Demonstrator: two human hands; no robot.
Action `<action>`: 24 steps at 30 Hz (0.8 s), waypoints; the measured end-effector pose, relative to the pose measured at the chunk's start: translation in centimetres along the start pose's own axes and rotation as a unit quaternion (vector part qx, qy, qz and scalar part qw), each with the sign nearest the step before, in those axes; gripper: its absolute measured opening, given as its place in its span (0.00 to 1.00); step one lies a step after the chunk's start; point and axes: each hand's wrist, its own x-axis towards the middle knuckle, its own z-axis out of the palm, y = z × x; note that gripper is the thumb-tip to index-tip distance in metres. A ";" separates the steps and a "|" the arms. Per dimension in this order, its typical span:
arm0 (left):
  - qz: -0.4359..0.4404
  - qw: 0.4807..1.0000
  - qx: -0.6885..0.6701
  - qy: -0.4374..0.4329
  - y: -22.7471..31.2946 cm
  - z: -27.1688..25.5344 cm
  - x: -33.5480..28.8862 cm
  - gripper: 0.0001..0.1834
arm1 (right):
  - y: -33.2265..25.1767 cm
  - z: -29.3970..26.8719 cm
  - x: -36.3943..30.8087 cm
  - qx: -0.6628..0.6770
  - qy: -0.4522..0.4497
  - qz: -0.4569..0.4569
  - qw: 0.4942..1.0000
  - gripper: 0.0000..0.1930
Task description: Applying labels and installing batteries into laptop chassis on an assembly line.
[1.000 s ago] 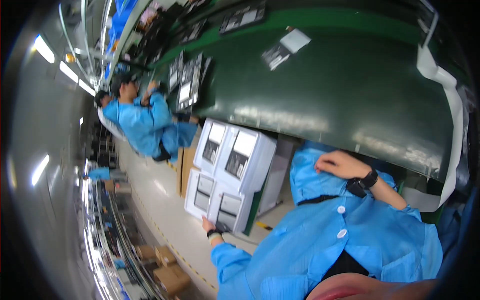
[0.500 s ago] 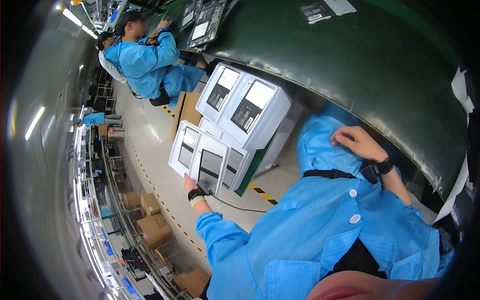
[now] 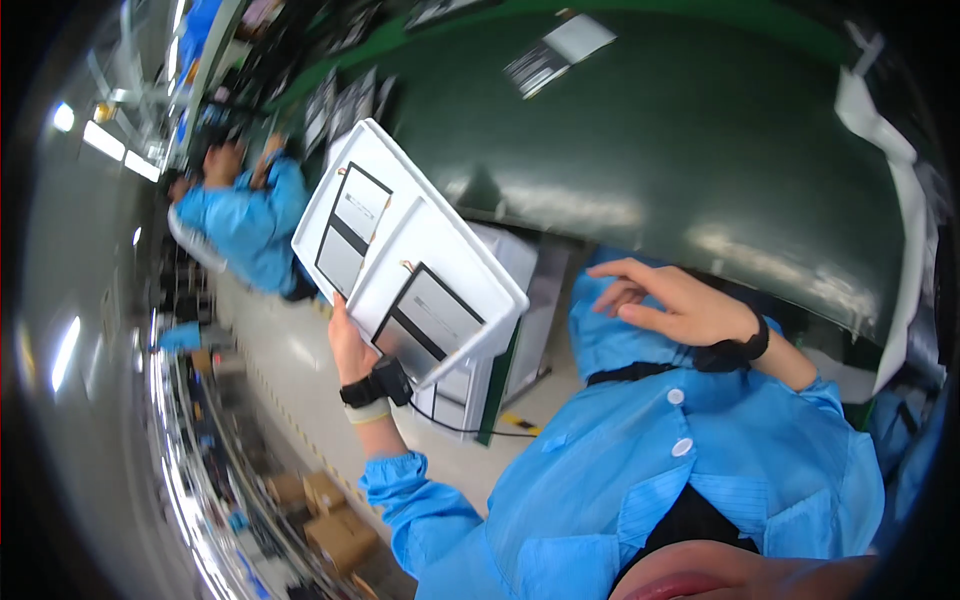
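My left hand (image 3: 355, 348) grips the near left edge of a white two-compartment plastic tray (image 3: 445, 245), its thumb on the rim. The tray is raised and tilted beside the bench. In each compartment lies a flat silver-and-black battery pack, a far one (image 3: 352, 225) and a near one (image 3: 428, 322), both with short coloured leads. Over my lap hovers my right hand (image 3: 690, 308), fingers loosely stretched and apart, with nothing in it. A similar flat battery (image 3: 560, 55) rests on the green bench top, away from both hands.
The green workbench (image 3: 640, 150) runs along the far side. Laptop-like opened casings (image 3: 345, 110) lie on it. More white trays (image 3: 455, 400) are stacked below the raised one. A co-worker in blue (image 3: 245, 205) sits at the far left. Cardboard boxes (image 3: 340, 535) stand by shelving.
My left hand has lifted the tray up from the stack toward the bench, and its two batteries show fully. My right hand's fingers have spread. The view has shifted.
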 end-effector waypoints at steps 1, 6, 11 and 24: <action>-0.005 1.000 -0.008 -0.028 0.6 3.5 0.9 0.29 | -0.8 -0.4 -0.2 0.023 0.029 -0.002 0.999 0.30; 0.015 0.980 0.043 -0.194 0.2 23.2 3.1 0.26 | -2.0 -3.3 -4.0 0.095 0.243 -0.050 0.964 0.43; -0.014 0.915 0.089 -0.394 -3.2 36.6 4.6 0.19 | -2.2 -5.5 -10.5 -0.002 0.451 0.052 0.891 0.31; 0.494 0.618 0.567 -0.230 0.6 44.4 14.2 0.40 | -3.9 -9.9 -13.1 -0.246 0.524 0.218 0.785 0.25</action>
